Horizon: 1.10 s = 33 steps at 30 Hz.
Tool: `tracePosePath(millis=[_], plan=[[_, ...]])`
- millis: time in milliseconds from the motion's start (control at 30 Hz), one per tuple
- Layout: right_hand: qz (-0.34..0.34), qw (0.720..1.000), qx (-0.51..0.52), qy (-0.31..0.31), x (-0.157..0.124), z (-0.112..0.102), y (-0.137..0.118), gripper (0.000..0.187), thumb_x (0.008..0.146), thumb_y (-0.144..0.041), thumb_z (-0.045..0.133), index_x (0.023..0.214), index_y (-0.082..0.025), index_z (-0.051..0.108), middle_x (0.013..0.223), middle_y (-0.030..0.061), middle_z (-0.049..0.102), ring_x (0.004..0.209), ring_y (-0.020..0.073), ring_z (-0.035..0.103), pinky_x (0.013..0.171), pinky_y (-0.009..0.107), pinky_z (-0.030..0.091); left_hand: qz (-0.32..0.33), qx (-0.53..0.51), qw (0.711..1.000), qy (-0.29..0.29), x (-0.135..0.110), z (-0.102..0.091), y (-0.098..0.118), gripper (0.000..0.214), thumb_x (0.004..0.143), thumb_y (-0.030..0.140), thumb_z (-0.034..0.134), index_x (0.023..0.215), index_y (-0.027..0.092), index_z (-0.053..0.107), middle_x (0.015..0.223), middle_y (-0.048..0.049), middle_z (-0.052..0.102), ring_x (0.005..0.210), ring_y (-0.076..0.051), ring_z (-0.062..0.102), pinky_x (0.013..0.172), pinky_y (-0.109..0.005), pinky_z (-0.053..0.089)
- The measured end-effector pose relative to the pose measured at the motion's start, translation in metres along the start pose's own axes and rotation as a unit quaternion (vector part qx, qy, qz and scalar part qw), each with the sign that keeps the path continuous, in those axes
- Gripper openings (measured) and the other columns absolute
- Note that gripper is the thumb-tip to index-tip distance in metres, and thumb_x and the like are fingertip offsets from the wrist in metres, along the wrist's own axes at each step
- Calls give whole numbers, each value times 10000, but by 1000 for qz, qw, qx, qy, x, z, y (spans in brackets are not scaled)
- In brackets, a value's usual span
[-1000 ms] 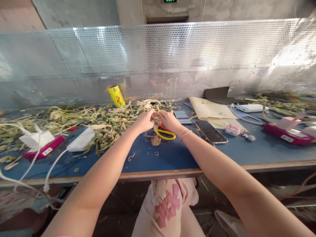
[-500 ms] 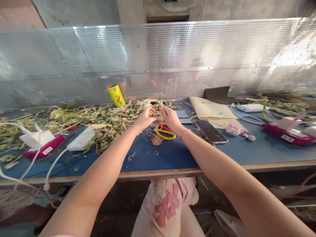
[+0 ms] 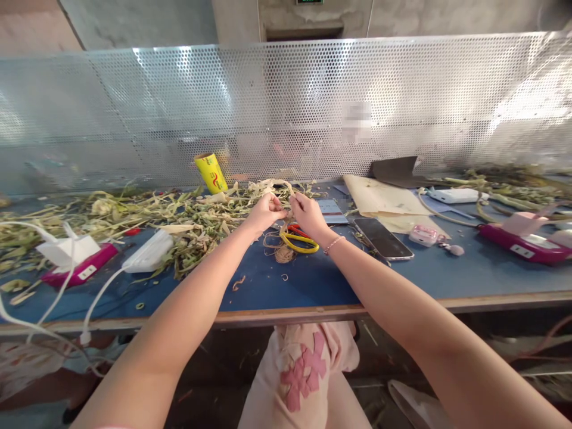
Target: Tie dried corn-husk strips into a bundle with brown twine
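Note:
My left hand [image 3: 268, 210] and my right hand [image 3: 306, 211] meet over the middle of the blue table, fingers pinched. Between them runs a pale dried strip [image 3: 277, 182] that bows up in an arch; both hands appear closed on it, though the fingertips partly hide where it ends. Just below the hands lie scissors with yellow handles [image 3: 301, 243] and a red inner edge. A loose tangle of brown twine [image 3: 283, 254] sits against the scissors. Dried leaves and stalks [image 3: 196, 220] are heaped beside and behind my left hand.
A yellow tube [image 3: 211, 174] stands tilted at the back. On the right lie a dark phone [image 3: 383, 238], a pink earphone case [image 3: 423, 235], tan paper [image 3: 384, 196] and a magenta power strip [image 3: 522, 244]. On the left are a white power bank [image 3: 148, 251] and another magenta strip [image 3: 80, 265] with cables.
Both hands stay in almost the same place, with only slight finger movement around the dried strip. The things on the table keep their positions.

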State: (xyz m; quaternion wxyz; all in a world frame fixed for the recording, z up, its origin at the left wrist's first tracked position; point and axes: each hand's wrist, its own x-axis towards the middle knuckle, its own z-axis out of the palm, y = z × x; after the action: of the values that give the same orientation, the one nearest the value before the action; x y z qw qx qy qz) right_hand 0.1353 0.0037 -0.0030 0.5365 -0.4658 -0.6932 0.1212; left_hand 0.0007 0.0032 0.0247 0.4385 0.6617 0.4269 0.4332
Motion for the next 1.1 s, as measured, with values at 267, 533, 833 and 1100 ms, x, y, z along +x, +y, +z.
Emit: tracePosePath(millis=[267,533,833,1100], plan=[[3,1000,12,10,3,1,0,330,832,-382,393,578,-207,274,495,-63,303,506,86,269,517,235,210,-14,15,1000,-5,-4,2,6,251,669,118,593,709,189,355,504,81,396,408,-34,313,441,-196,203],[-23,1000,-1,-2,0,2,-3,319,840,-371,375,582,-206,285,479,-69,308,493,79,269,519,227,218,-15,7,1000,8,-2,1,3,276,660,102,588,715,197,335,496,85,363,409,-36,307,428,-198,185],[6,999,32,9,-1,1,-4,294,837,-349,357,590,-214,273,498,-59,307,502,91,284,509,237,224,-8,3,1000,-30,-3,1,0,179,690,149,579,756,183,417,548,57,473,449,-52,378,456,-197,248],[11,998,63,16,1,1,1,283,834,-350,351,597,-214,280,519,-59,293,524,95,290,522,238,244,37,21,996,-78,-2,3,-5,141,732,150,522,831,188,429,532,52,483,529,-108,494,596,-264,402]])
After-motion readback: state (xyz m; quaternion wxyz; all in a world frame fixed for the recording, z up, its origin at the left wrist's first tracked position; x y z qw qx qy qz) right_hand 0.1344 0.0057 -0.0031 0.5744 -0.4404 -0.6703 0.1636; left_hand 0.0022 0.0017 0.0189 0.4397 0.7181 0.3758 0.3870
